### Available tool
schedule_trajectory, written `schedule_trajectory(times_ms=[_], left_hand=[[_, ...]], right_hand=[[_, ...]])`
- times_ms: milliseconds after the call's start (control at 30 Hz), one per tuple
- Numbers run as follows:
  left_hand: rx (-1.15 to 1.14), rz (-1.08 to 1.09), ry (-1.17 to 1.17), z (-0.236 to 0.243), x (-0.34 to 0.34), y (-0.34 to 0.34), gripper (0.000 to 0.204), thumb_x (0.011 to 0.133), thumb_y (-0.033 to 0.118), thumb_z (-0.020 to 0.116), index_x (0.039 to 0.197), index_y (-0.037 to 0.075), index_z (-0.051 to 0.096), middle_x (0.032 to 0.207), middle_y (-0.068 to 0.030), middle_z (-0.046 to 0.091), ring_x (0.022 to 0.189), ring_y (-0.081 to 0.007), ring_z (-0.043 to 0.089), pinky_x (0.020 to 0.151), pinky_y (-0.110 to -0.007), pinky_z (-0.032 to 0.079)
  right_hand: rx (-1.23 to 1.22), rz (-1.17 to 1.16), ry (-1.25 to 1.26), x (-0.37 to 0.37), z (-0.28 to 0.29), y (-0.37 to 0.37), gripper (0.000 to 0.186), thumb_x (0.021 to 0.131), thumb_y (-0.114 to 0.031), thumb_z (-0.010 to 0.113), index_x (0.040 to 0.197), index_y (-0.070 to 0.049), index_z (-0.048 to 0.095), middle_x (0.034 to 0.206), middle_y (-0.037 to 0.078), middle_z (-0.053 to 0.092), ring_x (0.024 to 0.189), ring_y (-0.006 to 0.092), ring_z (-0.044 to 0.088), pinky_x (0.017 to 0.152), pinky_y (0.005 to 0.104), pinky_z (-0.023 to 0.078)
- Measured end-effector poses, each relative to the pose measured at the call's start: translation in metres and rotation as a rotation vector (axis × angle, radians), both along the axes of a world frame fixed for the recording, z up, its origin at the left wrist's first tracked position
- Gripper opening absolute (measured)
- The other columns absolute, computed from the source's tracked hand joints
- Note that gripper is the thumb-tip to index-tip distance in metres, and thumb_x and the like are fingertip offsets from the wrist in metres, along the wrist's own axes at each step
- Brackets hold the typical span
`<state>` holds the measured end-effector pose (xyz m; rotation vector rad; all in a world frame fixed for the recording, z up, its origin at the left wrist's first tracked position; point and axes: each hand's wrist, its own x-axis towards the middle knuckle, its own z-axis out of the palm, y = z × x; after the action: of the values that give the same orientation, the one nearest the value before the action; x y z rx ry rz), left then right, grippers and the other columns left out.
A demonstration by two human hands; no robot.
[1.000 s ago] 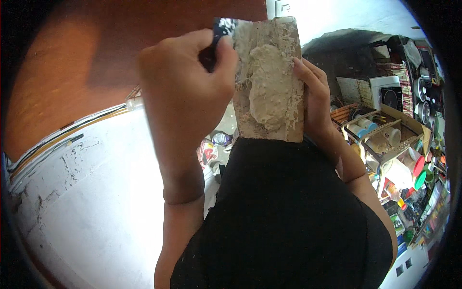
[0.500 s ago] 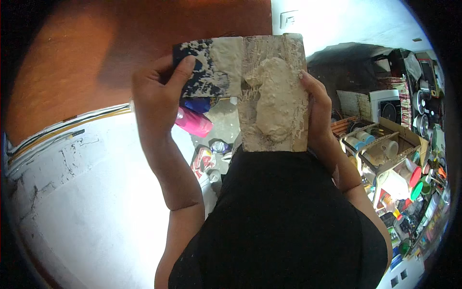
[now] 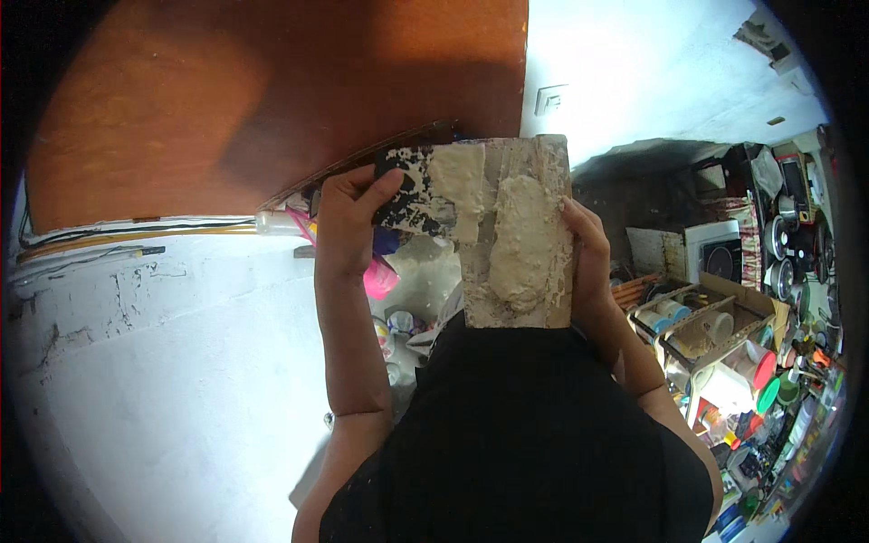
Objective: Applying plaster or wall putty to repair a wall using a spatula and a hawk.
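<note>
My left hand (image 3: 348,204) pinches the left end of a black flat scraper (image 3: 403,208), streaked with beige paste and thickly coated toward its right edge. That coated edge lies against the left side of a worn wooden board (image 3: 475,303), held upright in front of me. A long lumpy mound of beige putty (image 3: 519,244) covers the middle of the board. My right hand (image 3: 588,249) grips the board's right edge, fingers curled round it.
An orange-brown panel (image 3: 272,81) fills the upper left beside white walls (image 3: 154,380). At right are a cardboard box of containers (image 3: 701,321), a stove (image 3: 720,258), pans and many household items. A pink object (image 3: 380,281) shows behind the scraper.
My left hand has turned the scraper from mostly hidden to lying flat beside the board. Over the last half second both hands, scraper and board have shifted lower in view.
</note>
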<state>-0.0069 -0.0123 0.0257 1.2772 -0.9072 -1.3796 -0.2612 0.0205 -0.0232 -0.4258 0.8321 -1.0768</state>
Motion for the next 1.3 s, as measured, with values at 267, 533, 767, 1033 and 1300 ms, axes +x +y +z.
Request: schedule_trajectory(times_ms=[267, 533, 767, 1033, 1300], left_hand=[[-0.001, -0.119, -0.228, 0.001, -0.003, 0.012, 0.02, 0.087, 0.017, 0.071, 0.087, -0.002, 0.073, 0.071, 0.0022, 0.064, 0.065, -0.0037, 0.051, 0.061, -0.023, 0.04], [0.04, -0.192, -0.21, -0.004, 0.002, 0.016, 0.02, 0.087, 0.017, 0.071, 0.09, -0.003, 0.072, 0.072, 0.0004, 0.065, 0.068, -0.0054, 0.054, 0.064, -0.024, 0.044], [0.04, -0.297, -0.293, -0.002, 0.009, 0.019, 0.02, 0.086, 0.018, 0.072, 0.085, -0.002, 0.071, 0.07, 0.0019, 0.063, 0.069, -0.004, 0.052, 0.065, -0.024, 0.043], [0.069, -0.306, -0.335, -0.035, 0.024, 0.019, 0.024, 0.083, 0.025, 0.075, 0.083, 0.001, 0.071, 0.069, 0.0016, 0.059, 0.069, -0.0061, 0.051, 0.063, -0.027, 0.042], [0.222, 0.037, 0.219, -0.034, 0.038, 0.016, 0.028, 0.088, 0.019, 0.069, 0.108, -0.001, 0.067, 0.094, -0.0056, 0.07, 0.089, -0.0143, 0.066, 0.083, -0.03, 0.052]], right_hand=[[-0.06, 0.031, 0.03, -0.004, -0.005, -0.003, 0.048, 0.094, -0.033, 0.047, 0.12, 0.007, 0.053, 0.102, 0.019, 0.066, 0.087, 0.024, 0.069, 0.076, 0.0343, 0.059], [-0.029, 0.005, 0.027, -0.001, -0.009, -0.01, 0.05, 0.095, -0.032, 0.044, 0.124, 0.009, 0.05, 0.106, 0.022, 0.065, 0.09, 0.0254, 0.069, 0.078, 0.035, 0.059], [0.039, -0.081, 0.043, 0.01, 0.005, -0.013, 0.044, 0.095, -0.036, 0.052, 0.107, 0.005, 0.059, 0.092, 0.014, 0.066, 0.079, 0.0194, 0.066, 0.071, 0.0294, 0.054], [0.048, 0.033, 0.066, -0.002, -0.005, -0.014, 0.042, 0.093, -0.037, 0.05, 0.111, 0.001, 0.058, 0.101, 0.015, 0.064, 0.091, 0.0239, 0.064, 0.08, 0.036, 0.053], [-0.064, -0.035, -0.002, 0.014, -0.029, -0.04, 0.047, 0.092, -0.034, 0.047, 0.113, 0.006, 0.06, 0.101, 0.014, 0.066, 0.09, 0.0247, 0.063, 0.081, 0.035, 0.051]])
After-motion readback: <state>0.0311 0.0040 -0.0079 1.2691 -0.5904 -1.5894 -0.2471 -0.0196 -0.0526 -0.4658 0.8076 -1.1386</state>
